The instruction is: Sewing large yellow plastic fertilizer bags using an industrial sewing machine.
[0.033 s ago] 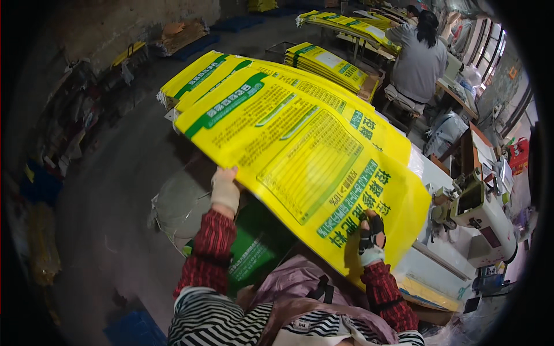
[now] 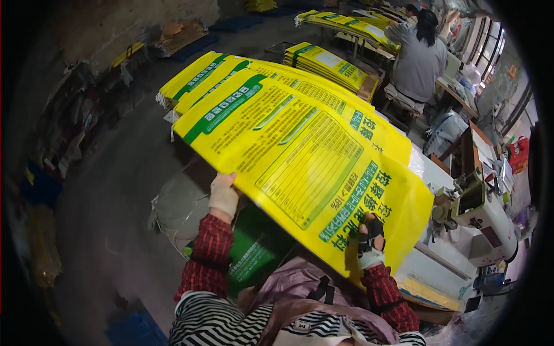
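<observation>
A large yellow sack [image 2: 288,155], flat and printed in green and black, slants across the middle of the view over more sacks of the same kind. My left hand [image 2: 223,193], in a pale glove or wrap, is closed on its near left edge; the fingers beneath the sack are hidden. Toward the near right, my right hand [image 2: 372,235] wears a black fingerless glove. Its fingers are curled together against the printed face, gripping the sack there. Right of the sack stands a white sewing machine [image 2: 485,222] on a pale worktable [image 2: 430,271].
Behind lies another stack of yellow sacks [image 2: 329,66]. A person in grey [image 2: 421,63] sits with their back turned at the far right. A green sack [image 2: 254,254] hangs below my arms. Piled material [image 2: 63,127] lines the left wall, and a red bag [image 2: 518,154] is at the right.
My left hand has shifted slightly down and to the left with the sack's edge. The sack's printed face has turned a little; my right hand is nearly in the same place.
</observation>
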A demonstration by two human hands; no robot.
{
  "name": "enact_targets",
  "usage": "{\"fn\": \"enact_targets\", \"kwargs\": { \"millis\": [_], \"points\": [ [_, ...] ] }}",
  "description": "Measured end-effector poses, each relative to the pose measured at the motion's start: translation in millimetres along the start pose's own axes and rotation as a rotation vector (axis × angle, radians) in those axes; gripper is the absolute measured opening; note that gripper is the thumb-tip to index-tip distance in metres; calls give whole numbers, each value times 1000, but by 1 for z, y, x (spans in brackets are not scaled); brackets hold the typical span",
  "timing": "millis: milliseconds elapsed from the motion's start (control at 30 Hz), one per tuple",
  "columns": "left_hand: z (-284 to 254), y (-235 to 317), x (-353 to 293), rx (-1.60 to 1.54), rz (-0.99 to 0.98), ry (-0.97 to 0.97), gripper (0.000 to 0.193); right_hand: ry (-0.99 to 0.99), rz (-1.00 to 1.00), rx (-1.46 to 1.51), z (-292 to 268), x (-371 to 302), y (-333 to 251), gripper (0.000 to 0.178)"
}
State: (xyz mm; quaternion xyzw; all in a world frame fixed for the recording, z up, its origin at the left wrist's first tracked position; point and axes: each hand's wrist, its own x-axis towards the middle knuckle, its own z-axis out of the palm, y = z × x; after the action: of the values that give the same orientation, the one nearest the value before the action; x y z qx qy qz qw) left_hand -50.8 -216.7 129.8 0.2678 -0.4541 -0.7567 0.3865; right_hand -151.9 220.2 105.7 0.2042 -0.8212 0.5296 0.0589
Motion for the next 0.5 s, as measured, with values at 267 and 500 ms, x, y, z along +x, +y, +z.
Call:
{"fn": "enact_targets", "kwargs": {
  "millis": [267,500],
  "points": [
    [-93,89,154,-263,-74,92,27,-263,-265,-401,1,-33,-6,35],
    [-2,174,226,640,392,224,30,-170,-176,-240,8,-43,-16,36]
  ]
}}
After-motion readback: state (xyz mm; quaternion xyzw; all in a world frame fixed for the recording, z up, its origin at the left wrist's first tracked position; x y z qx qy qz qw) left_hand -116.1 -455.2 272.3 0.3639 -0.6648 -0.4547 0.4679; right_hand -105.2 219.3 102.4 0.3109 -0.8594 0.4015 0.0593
